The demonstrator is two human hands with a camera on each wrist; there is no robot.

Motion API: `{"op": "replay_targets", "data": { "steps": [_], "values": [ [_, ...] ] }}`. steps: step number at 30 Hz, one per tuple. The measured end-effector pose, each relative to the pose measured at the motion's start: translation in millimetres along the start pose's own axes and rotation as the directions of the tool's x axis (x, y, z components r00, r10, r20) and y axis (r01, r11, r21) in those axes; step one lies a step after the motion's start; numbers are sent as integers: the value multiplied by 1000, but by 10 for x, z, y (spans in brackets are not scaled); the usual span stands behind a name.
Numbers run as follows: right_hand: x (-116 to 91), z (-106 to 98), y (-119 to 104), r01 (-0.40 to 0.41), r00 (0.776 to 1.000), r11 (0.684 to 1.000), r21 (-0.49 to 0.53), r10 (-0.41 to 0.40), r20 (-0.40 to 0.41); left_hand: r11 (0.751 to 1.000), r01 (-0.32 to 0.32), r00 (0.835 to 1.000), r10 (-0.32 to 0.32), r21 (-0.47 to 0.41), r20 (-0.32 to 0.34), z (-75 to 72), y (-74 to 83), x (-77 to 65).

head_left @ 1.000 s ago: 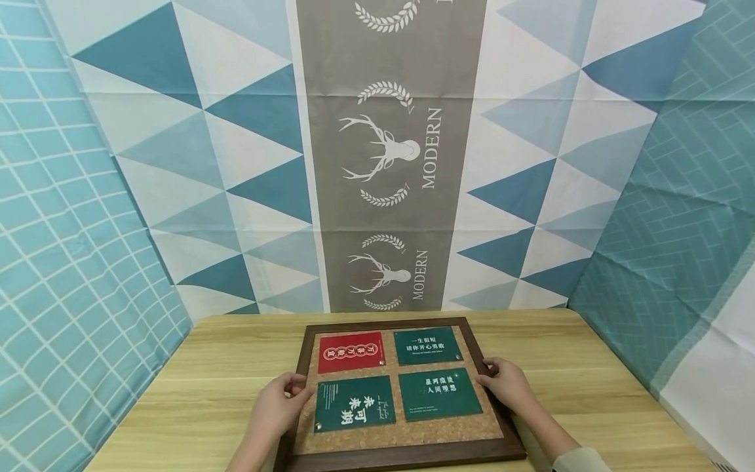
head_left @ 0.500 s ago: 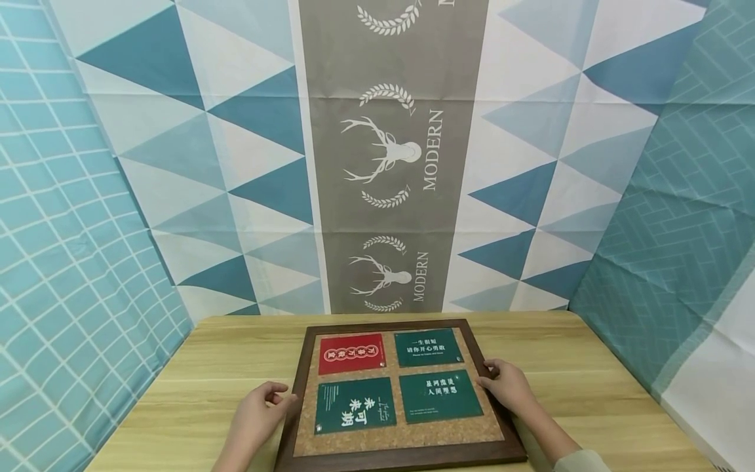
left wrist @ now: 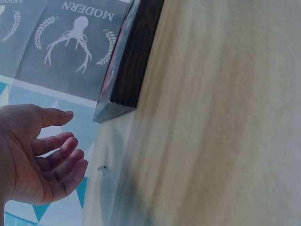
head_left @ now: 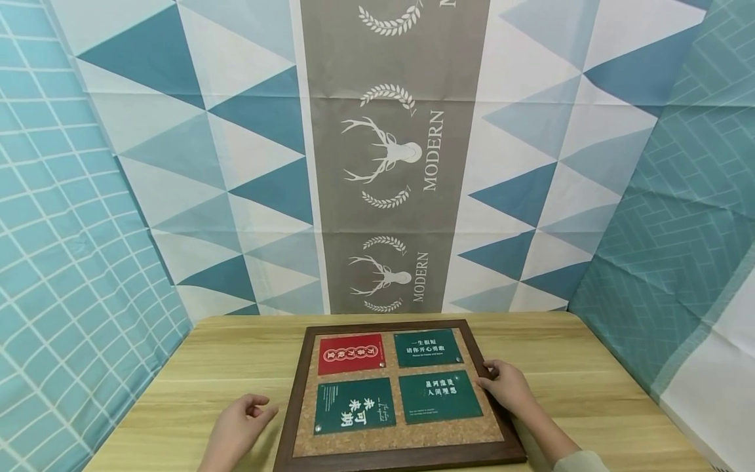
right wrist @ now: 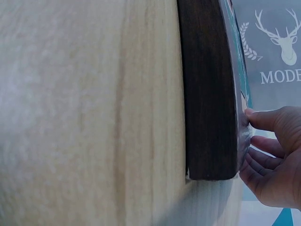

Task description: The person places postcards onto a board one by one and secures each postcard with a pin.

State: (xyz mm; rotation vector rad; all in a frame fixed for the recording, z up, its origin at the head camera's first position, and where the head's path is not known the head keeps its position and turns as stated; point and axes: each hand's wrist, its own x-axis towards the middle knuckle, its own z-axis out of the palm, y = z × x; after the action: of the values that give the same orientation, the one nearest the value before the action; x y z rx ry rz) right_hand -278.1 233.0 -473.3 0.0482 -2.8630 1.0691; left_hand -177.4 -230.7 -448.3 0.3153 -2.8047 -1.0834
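Note:
A cork board (head_left: pixel 448 432) in a dark wooden frame lies on the table. A red card (head_left: pixel 351 354) and several green cards, one of them a green card (head_left: pixel 441 396) at the lower right, are fixed on it with small clear pins. My right hand (head_left: pixel 506 385) holds the frame's right side, thumb on its top edge; the right wrist view shows the fingers at the dark frame (right wrist: pixel 209 94). Beyond the left side of the frame, my left hand (head_left: pixel 238 423) hovers apart from it, fingers loosely curled around nothing. In the left wrist view its palm (left wrist: pixel 23 165) shows bare.
The pale wooden table (head_left: pixel 194 367) extends on both sides of the board. On its surface in the left wrist view lies a small pin (left wrist: pixel 102 169). A patterned cloth backdrop (head_left: pixel 389 164) stands behind the table, with blue cloths at both sides.
My left hand has let go of the frame's left edge and moved left and toward me. The right hand and the board have stayed in place.

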Motion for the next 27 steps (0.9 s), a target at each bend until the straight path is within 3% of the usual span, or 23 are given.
{"op": "replay_targets", "data": {
  "steps": [14,27],
  "values": [
    [3,4,10,-11,1000,1000,-3,11,3,999,33,998,-35,36,61,-51,-150,-18],
    [-13,-7,-9,-4,1000,1000,6,4,-2,995,71,993,-77,70,93,15,-245,23]
  ]
}}
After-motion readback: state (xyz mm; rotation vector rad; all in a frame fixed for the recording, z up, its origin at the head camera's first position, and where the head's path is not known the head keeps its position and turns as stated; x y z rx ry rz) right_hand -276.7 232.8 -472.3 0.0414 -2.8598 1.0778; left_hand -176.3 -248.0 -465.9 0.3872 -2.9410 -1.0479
